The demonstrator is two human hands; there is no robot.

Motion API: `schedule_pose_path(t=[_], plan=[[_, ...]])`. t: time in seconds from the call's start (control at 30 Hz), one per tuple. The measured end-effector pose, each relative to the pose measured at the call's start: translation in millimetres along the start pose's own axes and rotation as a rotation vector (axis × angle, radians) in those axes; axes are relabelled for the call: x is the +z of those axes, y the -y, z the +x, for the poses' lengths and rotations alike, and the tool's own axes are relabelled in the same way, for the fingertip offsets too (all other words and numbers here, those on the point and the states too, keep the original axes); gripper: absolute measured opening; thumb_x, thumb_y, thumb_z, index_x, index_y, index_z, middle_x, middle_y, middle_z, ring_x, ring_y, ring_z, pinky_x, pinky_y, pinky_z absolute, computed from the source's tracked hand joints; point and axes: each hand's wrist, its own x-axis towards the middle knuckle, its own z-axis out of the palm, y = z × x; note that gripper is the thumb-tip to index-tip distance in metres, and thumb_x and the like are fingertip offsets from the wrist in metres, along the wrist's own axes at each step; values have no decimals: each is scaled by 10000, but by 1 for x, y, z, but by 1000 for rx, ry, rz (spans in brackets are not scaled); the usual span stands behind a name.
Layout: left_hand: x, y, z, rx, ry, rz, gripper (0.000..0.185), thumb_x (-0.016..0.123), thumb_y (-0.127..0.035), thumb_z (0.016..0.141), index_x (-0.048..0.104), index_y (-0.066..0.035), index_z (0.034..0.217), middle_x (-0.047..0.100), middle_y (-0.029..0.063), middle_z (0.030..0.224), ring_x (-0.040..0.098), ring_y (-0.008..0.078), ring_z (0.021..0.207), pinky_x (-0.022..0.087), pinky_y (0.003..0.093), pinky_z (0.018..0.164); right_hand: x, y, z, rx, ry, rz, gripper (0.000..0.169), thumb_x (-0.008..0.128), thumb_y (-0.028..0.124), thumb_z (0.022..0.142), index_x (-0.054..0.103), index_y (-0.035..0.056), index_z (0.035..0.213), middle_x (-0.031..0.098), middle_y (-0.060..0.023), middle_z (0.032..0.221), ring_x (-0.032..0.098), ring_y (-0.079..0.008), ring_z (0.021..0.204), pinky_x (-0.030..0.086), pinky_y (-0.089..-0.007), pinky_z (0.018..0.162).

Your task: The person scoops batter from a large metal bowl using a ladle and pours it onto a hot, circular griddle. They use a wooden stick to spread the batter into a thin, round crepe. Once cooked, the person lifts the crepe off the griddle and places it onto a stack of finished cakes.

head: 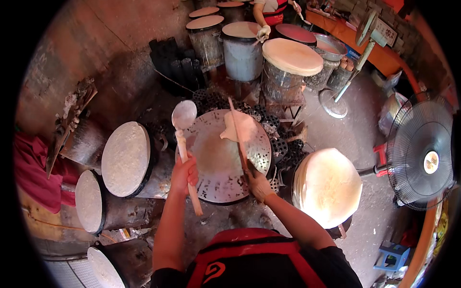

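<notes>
My left hand (pixel 186 174) grips the wooden handle of a ladle (pixel 184 115), whose pale bowl is raised at the left edge of a round griddle (pixel 212 154). My right hand (pixel 258 183) is closed around the dark end of a long, thin wooden spreader (pixel 236 126), which slants up across the griddle. Pale batter or dough (pixel 246 126) lies on the griddle's upper right part, partly behind the spreader. Dark specks dot the griddle's surface.
A stack of thin flatbreads (pixel 327 187) stands at right, another stack (pixel 292 55) beyond the griddle. Several drum stoves with round tops, one at left (pixel 126 158), surround me. Perforated coal briquettes (pixel 279 147) ring the griddle. A standing fan (pixel 423 154) is at far right. A co-worker (pixel 273 12) works at the back.
</notes>
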Motion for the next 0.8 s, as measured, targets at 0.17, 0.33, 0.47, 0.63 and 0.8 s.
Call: schedule_pose_path(t=[0.17,0.33,0.47,0.63,0.8], plan=[[-22,1,-22,-154,119,-252,117,470,-80,923,442,-167,996,358,-38,569,278,58,322,235,223,271,9,23,11,-65,64,-30,504,456,354,943,364,154,1397,612,-240,1049,614,-281,769,483,-342,741],[-52,-6,-47,-95,7,-189,145,421,-76,946,479,-191,1013,358,-51,573,280,49,323,216,207,263,13,-22,-37,-152,-217,208,512,459,346,942,372,109,1388,574,-233,1138,581,-299,968,444,-341,836],[-81,1,-53,-68,-77,-209,142,424,-70,939,474,-187,1002,352,-43,574,281,52,326,220,212,262,7,2,-46,131,22,131,530,444,359,944,349,105,1400,480,-220,1306,486,-332,1191,401,-342,942],[-92,25,-55,-73,-97,-246,144,428,-69,935,473,-188,1003,350,-41,572,279,61,326,222,219,261,14,22,-6,-76,91,-134,538,452,405,929,350,162,1398,551,-259,1176,537,-391,1086,416,-383,916],[-77,23,-68,-24,-167,-200,126,463,-66,909,426,-169,971,338,-24,560,277,75,326,232,231,270,4,40,4,-62,304,-359,512,410,489,913,387,265,1372,528,-238,1209,514,-407,1094,422,-413,918]])
